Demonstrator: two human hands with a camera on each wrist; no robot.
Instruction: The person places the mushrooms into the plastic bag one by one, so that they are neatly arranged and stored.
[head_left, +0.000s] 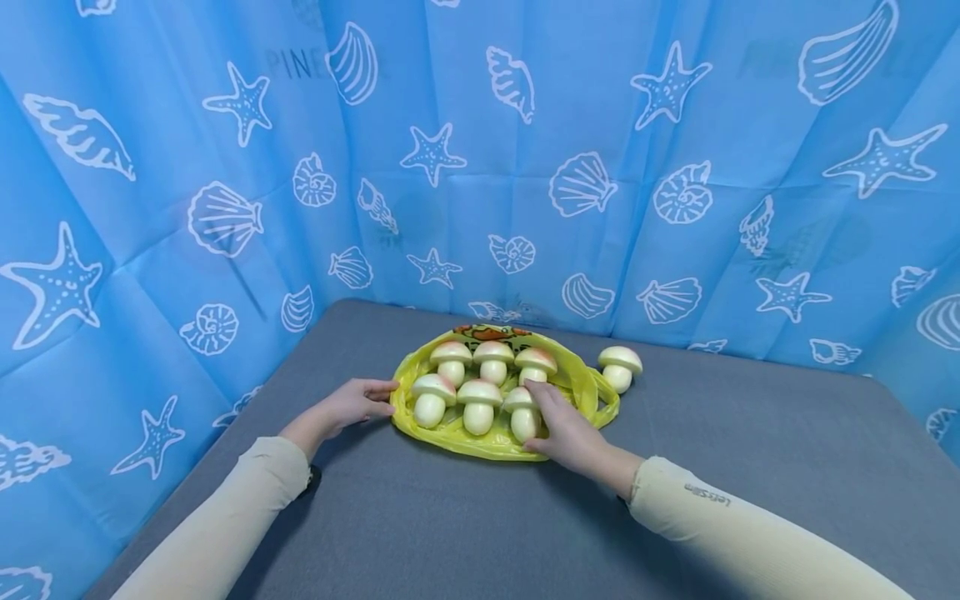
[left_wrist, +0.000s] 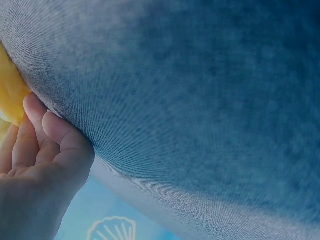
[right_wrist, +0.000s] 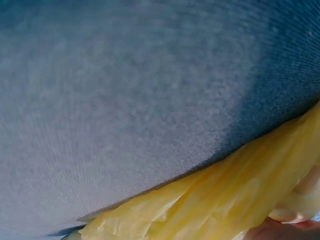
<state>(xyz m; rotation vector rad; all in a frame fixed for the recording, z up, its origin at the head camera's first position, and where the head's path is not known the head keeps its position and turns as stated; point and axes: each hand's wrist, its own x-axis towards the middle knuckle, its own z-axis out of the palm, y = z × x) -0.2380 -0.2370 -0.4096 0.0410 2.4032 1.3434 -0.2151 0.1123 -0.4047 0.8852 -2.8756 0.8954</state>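
Observation:
In the head view a yellow plastic bag [head_left: 468,446] lies wide-mouthed on the table, with several pale toy mushrooms in two rows inside it. My right hand [head_left: 573,429] reaches over the bag's near right rim and holds the mushroom [head_left: 522,421] at the right of the front row, thumb and fingers on either side of it. At the bag's left rim, my left hand [head_left: 356,406] grips the edge with its fingertips. The left wrist view shows those fingers [left_wrist: 35,135] against the yellow plastic. In the right wrist view the bag's side [right_wrist: 215,200] hides most of the right hand.
One more toy mushroom [head_left: 621,367] stands on the grey table [head_left: 465,525], right of the bag's handle loop [head_left: 607,400]. A blue curtain [head_left: 480,167] with white shells and starfish hangs behind the table and along its left side.

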